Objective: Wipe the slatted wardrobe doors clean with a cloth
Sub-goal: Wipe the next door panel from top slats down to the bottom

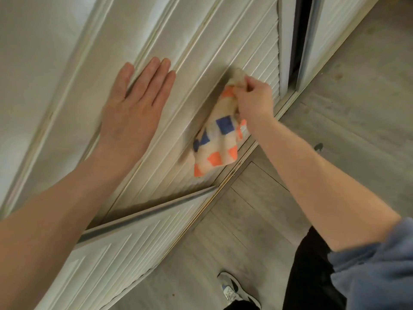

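two hands: left hand (131,108) flat on the slatted door (201,52), right hand (254,97) pinching the cloth (220,139) by one end, which could slip free.

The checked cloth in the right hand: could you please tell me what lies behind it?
Behind the cloth is the slatted door; slats show beside it. Those it covers are hidden. The right hand pinches its top.
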